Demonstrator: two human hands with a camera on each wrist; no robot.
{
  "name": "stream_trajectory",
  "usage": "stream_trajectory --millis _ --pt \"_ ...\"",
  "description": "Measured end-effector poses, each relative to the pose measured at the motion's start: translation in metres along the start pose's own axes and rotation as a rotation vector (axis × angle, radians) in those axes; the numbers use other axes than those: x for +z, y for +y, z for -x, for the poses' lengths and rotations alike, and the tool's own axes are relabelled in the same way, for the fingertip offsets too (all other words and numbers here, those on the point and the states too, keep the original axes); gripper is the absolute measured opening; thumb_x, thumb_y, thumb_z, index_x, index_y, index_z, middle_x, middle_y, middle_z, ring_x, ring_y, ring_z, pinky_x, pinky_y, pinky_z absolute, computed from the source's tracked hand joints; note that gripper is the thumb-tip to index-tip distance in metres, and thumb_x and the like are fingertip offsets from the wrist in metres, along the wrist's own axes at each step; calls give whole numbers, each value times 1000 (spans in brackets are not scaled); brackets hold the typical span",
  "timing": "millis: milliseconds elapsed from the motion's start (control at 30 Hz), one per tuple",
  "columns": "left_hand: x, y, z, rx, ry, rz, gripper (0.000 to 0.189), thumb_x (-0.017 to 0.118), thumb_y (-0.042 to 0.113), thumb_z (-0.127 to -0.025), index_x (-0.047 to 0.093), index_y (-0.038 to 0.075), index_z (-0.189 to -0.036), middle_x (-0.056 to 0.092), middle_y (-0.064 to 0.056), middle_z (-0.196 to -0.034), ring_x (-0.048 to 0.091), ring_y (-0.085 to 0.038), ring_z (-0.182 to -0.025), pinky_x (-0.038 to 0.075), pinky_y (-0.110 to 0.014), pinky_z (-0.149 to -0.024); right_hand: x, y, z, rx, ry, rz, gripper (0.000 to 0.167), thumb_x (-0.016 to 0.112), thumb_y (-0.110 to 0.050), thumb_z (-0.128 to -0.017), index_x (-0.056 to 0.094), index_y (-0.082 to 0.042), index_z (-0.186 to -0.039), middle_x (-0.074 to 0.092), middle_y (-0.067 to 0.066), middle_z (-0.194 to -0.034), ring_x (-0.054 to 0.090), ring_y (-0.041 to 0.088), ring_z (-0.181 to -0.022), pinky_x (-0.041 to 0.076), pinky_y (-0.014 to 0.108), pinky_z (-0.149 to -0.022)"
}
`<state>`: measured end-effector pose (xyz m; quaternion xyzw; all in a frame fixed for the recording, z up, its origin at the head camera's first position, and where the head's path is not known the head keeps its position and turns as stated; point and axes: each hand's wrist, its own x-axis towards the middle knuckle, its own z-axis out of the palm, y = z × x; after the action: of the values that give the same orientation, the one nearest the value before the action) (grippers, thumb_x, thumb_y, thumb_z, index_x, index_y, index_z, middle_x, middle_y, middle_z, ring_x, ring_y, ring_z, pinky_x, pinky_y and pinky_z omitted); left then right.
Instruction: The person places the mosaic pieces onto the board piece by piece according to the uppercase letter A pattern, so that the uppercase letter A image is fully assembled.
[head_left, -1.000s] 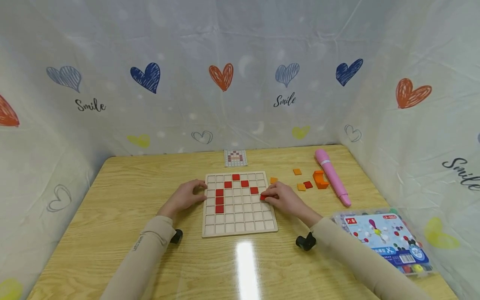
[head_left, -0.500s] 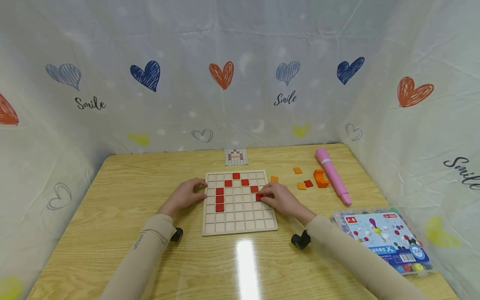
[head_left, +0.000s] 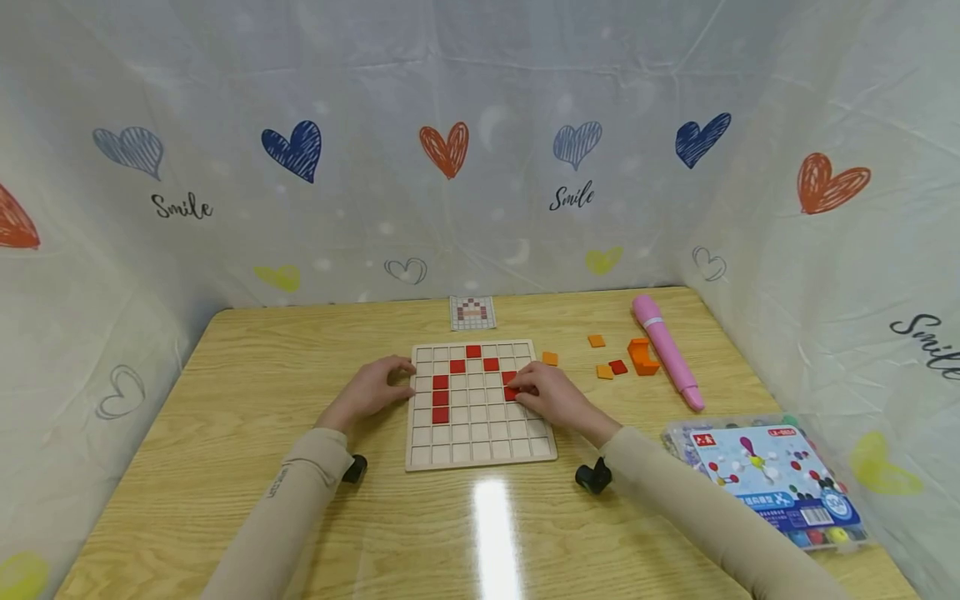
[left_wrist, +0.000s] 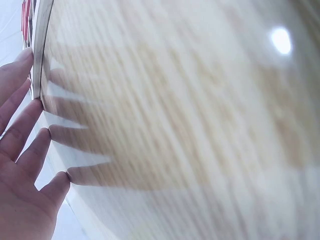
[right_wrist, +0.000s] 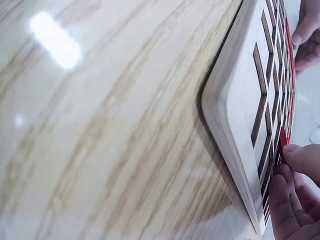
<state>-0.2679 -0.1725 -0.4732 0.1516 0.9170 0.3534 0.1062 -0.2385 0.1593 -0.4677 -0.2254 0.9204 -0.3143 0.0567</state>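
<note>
A pale wooden grid board (head_left: pixel 480 454) lies flat on the table, with several red square tiles (head_left: pixel 473 352) set in its cells. My right hand (head_left: pixel 555 393) is over the board's right side, pinching a red tile (right_wrist: pixel 283 142) between thumb and fingers. In the head view that tile sits just below another red one, both partly covered by the fingers. My left hand (head_left: pixel 367 390) is at the board's left edge. The left wrist view shows its fingers (left_wrist: pixel 31 150) spread, with a fingertip or two against the board's side (left_wrist: pixel 41 50) and others touching the table.
A small card with a printed grid (head_left: pixel 472 313) lies behind the board. To the right are orange tiles (head_left: pixel 596 341), a loose red tile (head_left: pixel 618 367), an orange U-shaped piece (head_left: pixel 642 357) and a pink pen-shaped object (head_left: pixel 667 352). A clear box with a molecule-picture label (head_left: pixel 772 475) stands front right.
My right hand has carried the red tile leftward from the board's right edge to a cell beneath another red tile. My left hand has stayed at the left edge.
</note>
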Motion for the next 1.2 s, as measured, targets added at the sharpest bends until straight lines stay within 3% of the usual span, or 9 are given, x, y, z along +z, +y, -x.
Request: stream_trajectory --millis 567,900,1033,1200 --pt "1 -2 2 18 8 -2 33 71 15 -90 63 4 -121 50 -18 -143 38 -38 -137 28 -52 -116 4 1 -3 6 2 51 20 68 -8 -92 73 -7 -111 61 6 -106 57 19 -93 51 33 -79" --pt "0 0 2 12 6 2 34 71 16 -91 63 3 -122 49 -18 -143 37 -39 -138 27 -52 -116 3 3 -2 -11 34 18 20 69 -11 -92 72 -8 -111 63 4 -106 57 14 -88 51 29 -77" --pt "0 1 2 9 3 7 34 71 16 -91 63 4 -122 49 -17 -144 37 -37 -138 27 -51 -116 -1 7 5 37 105 -57 23 69 -13 -92 71 -8 -114 65 3 -108 59 14 -89 54 30 -79" --pt "1 0 1 20 6 -1 34 71 16 -91 63 4 -122 50 -18 -143 38 -38 -137 28 -51 -116 -7 20 20 169 206 -153 30 67 -22 -94 68 -9 -121 64 6 -113 62 20 -96 55 38 -86"
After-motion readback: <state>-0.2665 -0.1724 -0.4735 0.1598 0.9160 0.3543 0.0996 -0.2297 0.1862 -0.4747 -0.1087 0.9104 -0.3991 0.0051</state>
